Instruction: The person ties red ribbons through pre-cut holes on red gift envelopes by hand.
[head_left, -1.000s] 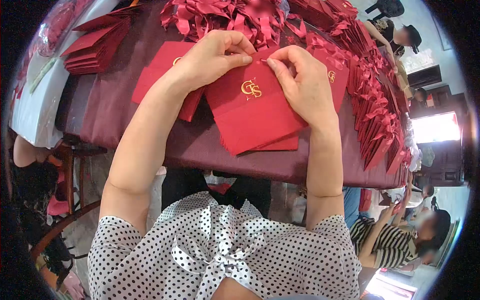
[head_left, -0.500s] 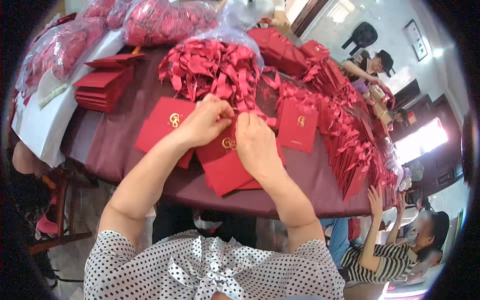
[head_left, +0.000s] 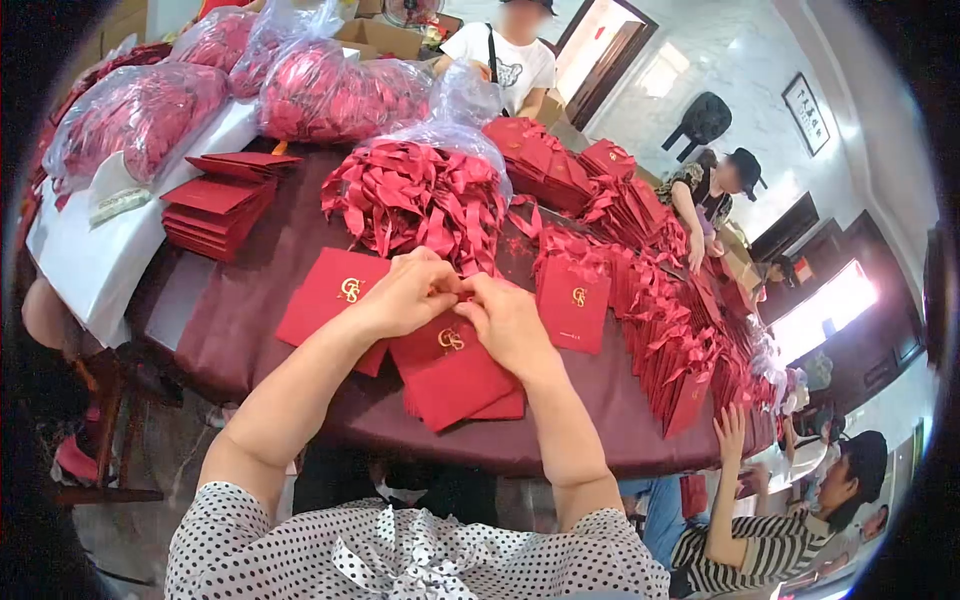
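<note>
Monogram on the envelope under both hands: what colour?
Gold, on the red envelope; head view shows it.

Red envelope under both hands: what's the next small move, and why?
Probably pull one ribbon off the near edge of the ribbon pile and bring it to the top edge of the red envelope. The left hand and right hand meet pinched at that edge, the pile lies just beyond their fingertips, and the finished envelopes to the right carry bows.

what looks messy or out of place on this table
Nothing looks damaged or spilled. The loosest spot is the heap of red ribbon bows spilling out of its clear plastic bag behind the hands. The red gold-monogrammed envelopes under the left hand and right hand lie fanned, askew to the table edge.
</note>
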